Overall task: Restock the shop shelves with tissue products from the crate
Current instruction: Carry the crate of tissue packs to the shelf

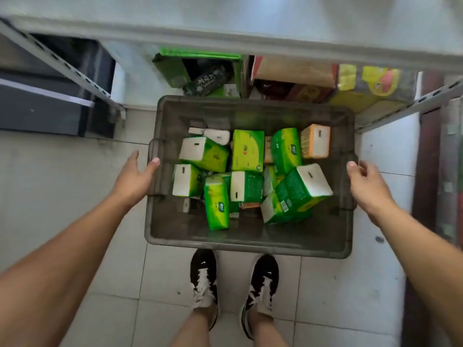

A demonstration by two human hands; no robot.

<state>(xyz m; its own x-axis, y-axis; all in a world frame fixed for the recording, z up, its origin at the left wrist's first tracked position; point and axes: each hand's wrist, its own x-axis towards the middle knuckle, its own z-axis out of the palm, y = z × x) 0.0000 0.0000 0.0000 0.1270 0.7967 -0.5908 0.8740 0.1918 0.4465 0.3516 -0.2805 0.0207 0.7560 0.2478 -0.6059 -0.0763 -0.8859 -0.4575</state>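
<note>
On the tiled floor, just in front of the black trainers (pixel 234 284), a dark grey translucent plastic crate (pixel 250 242) is being flanked by both hands. The left hand (pixel 134 177) is being held open with fingers spread, its thumb at the crate's left handle; the right hand (pixel 367 185) is hanging loosely curled beside the right handle, and nothing is being gripped. Green-and-white soft tissue packs (pixel 246 151) and one orange-and-white pack (pixel 315 141) are lying jumbled inside. By the look of it, restocking is only being begun: a pack is to be picked and lifted to the grey metal shelves (pixel 250 38) ahead. Print on the wrappers is too blurred to be read.
</note>
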